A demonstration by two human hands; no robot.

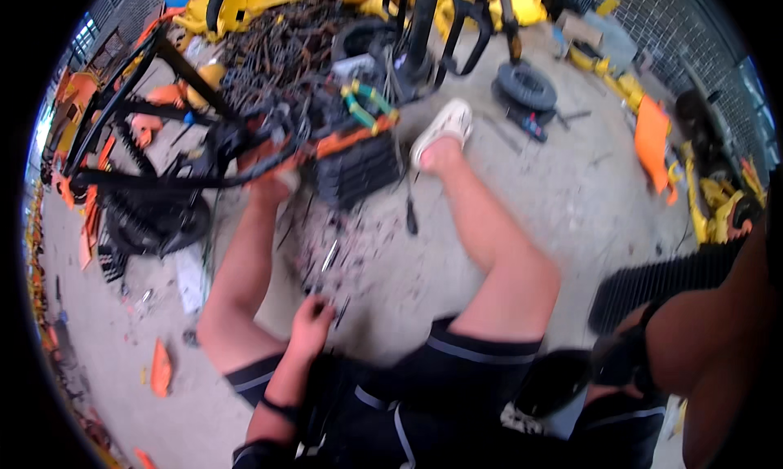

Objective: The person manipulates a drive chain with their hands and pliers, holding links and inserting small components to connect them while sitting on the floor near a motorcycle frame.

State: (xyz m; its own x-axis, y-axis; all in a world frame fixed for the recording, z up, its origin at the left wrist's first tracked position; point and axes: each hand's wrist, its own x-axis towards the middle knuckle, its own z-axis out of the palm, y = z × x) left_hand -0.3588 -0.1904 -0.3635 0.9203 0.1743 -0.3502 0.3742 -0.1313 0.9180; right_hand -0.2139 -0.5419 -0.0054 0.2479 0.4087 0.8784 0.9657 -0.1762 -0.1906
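My left hand [310,325] is low over the concrete floor between my legs, fingers curled in. What it holds, if anything, is too small and blurred to make out. A thin dark rod [342,312] lies right beside its fingertips. Farther off, a shiny silver rod-like tool [329,255] rests on the floor among scattered small dark bits. Beyond that stands a black ribbed block [357,174] with an orange strip along its top. Pliers-like handles in green and yellow [371,108] lie on top of it. My right hand is out of sight.
A black tubular frame [163,179] stands at left, before a heap of dark metal parts [277,57]. A small tyre [526,86] lies at the far right. Close on my right is another person's bent leg [693,338], beside a black ribbed mat [652,283].
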